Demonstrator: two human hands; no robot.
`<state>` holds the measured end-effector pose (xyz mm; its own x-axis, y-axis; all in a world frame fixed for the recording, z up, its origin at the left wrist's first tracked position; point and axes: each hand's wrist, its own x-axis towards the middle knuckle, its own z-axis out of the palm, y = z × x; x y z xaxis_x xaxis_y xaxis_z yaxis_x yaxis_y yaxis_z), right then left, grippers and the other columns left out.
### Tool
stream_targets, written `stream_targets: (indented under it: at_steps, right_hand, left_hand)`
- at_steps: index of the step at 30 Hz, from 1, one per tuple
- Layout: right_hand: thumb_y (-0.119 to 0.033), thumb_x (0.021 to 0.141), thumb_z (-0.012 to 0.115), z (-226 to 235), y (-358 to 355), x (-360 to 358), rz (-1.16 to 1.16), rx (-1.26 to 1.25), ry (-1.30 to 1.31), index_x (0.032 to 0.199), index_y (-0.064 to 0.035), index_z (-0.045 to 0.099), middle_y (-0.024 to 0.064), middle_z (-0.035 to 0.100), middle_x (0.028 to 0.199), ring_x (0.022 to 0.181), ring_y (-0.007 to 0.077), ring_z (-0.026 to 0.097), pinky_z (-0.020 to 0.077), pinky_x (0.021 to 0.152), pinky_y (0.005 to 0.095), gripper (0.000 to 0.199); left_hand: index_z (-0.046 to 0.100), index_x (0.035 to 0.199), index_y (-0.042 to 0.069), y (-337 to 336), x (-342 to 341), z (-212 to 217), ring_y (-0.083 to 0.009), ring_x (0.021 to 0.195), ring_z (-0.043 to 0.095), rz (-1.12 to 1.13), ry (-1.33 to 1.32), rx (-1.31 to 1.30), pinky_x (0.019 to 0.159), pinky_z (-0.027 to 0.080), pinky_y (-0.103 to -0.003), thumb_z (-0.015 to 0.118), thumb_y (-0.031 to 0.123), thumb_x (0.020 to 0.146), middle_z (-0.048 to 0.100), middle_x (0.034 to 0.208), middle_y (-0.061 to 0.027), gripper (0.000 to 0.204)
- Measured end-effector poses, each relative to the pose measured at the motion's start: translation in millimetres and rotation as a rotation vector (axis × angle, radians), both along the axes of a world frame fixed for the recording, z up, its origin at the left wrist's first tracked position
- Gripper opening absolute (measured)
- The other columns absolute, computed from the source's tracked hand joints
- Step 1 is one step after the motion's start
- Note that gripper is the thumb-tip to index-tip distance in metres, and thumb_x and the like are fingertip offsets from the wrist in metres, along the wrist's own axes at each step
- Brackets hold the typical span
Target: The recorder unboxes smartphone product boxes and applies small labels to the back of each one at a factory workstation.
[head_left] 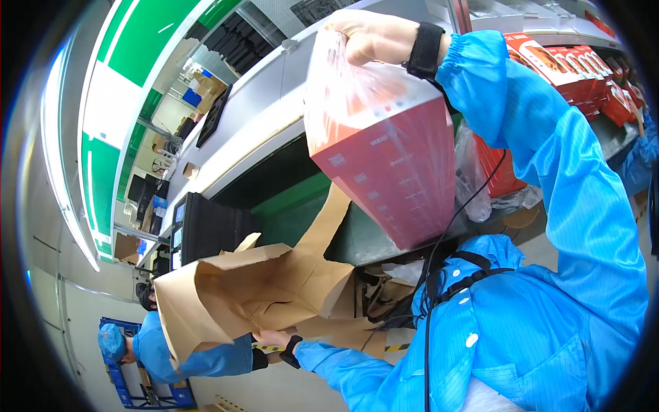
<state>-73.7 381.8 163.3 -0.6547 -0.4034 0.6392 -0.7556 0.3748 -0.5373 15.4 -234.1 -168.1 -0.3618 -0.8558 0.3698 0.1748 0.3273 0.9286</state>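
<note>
My right hand (pixel 367 38) is raised at the top, its fingers closed on the gathered neck of a clear plastic bag (pixel 328 72). Inside that bag are red boxes (pixel 391 172), packed into one block and hanging tilted above the green work surface. Lower down, my left hand (pixel 273 338) grips the lower edge of a brown kraft paper sack (pixel 237 295). The sack's mouth gapes wide, with a torn strip of paper (pixel 326 220) reaching up from its rim. Black bands circle both my wrists.
More red boxes (pixel 549 65) stand on the bench at the right. A black machine (pixel 213 226) sits beyond the sack. A co-worker in blue (pixel 165 350) is behind the sack at the lower left. A black cable (pixel 439 240) runs down before my chest.
</note>
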Motion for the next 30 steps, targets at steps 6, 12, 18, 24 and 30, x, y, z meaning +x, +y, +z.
stream_targets:
  at_steps: [6,12,18,24,30]
  right_hand:
    - [-0.013,0.070,0.060,-13.3,2.5,18.6,-0.176,0.064,0.044,0.092,0.0013,0.058,0.0092,0.056,0.079,0.078,0.0172,0.054,0.0450,0.074,0.0274,0.027]
    - [-0.014,0.074,0.058,-33.2,14.8,8.2,-0.262,0.043,-0.012,0.092,0.0012,0.060,0.0093,0.059,0.083,0.078,0.0168,0.055,0.0461,0.075,0.0292,0.023]
    - [-0.018,0.079,0.055,-45.9,22.9,0.6,-0.305,-0.010,0.031,0.100,-0.0007,0.058,0.0097,0.060,0.089,0.082,0.0173,0.055,0.0451,0.078,0.0272,0.027]
    - [-0.016,0.079,0.054,-54.9,47.5,-9.2,-0.364,-0.041,0.190,0.094,0.0016,0.058,0.0150,0.061,0.078,0.066,0.0224,0.055,0.0468,0.068,0.0296,0.023]
    - [-0.023,0.086,0.060,-38.0,52.5,16.9,0.127,-1.164,-0.788,0.110,0.0003,0.050,0.0172,0.055,0.106,0.097,0.0218,0.055,0.0468,0.086,0.0298,0.035]
  left_hand:
    - [0.052,0.117,-0.006,21.5,-2.4,0.2,-0.0259,0.086,0.054,-0.054,-0.054,0.179,0.076,0.046,-0.035,0.045,0.003,0.082,0.057,0.110,-0.0160,0.036]
    - [0.053,0.114,-0.004,-37.7,-38.1,-49.9,-0.0238,0.083,0.054,-0.168,-0.146,0.079,0.073,0.047,-0.036,0.044,0.006,0.086,0.056,0.105,-0.0148,0.031]
    - [0.048,0.120,-0.006,0.7,-45.3,-27.2,-0.0258,0.091,0.056,-0.146,-0.012,0.080,0.076,0.050,-0.037,0.044,0.007,0.087,0.054,0.114,-0.0170,0.036]
    - [0.050,0.118,-0.005,29.8,-46.9,-26.7,-0.0265,0.088,0.056,-0.256,0.077,0.240,0.075,0.049,-0.037,0.046,0.006,0.086,0.055,0.110,-0.0164,0.034]
    - [0.052,0.115,-0.005,63.8,-41.6,10.4,-0.0271,0.085,0.056,-0.372,0.253,0.413,0.073,0.049,-0.037,0.048,0.006,0.084,0.057,0.106,-0.0159,0.033]
